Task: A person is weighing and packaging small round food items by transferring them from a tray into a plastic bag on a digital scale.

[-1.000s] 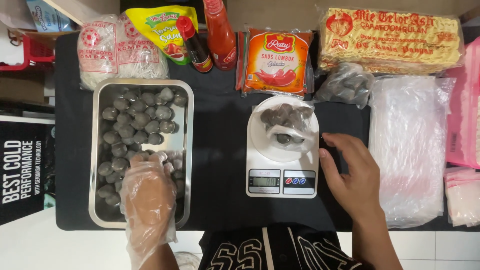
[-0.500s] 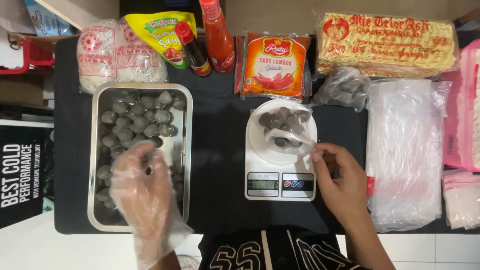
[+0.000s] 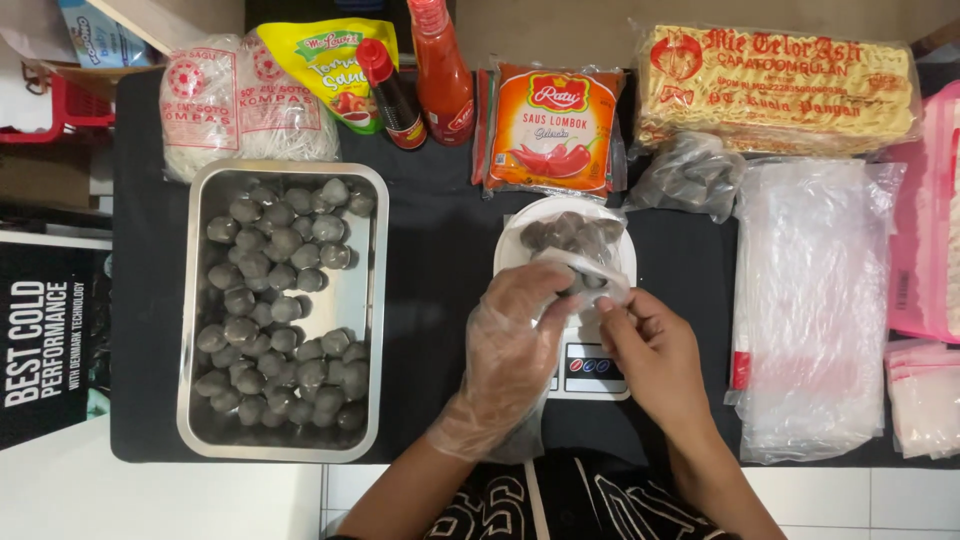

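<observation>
Both grips meet at the mouth of the clear plastic bag (image 3: 578, 250), which sits on the white round platform of the kitchen scale (image 3: 565, 300). The left hand (image 3: 515, 335), covered by a loose transparent glove, has its fingers curled together over the bag's near edge; whether they clamp a meatball cannot be told. The right hand (image 3: 655, 350), bare, pinches the bag's rim between thumb and fingertips, just beside the gloved fingers. The bag holds several grey meatballs, grouped toward its far side. The scale stands at the centre of the black table (image 3: 440, 230); its display is partly hidden by the hands.

To the left, a steel tray (image 3: 362, 300) holds many more grey meatballs. To the right lies a stack of clear plastic bags (image 3: 810, 300). Along the far edge stand two red sauce bottles (image 3: 420, 75), an orange sauce packet (image 3: 552, 125), white noodle packs (image 3: 235, 100) and a yellow noodle pack (image 3: 780, 80).
</observation>
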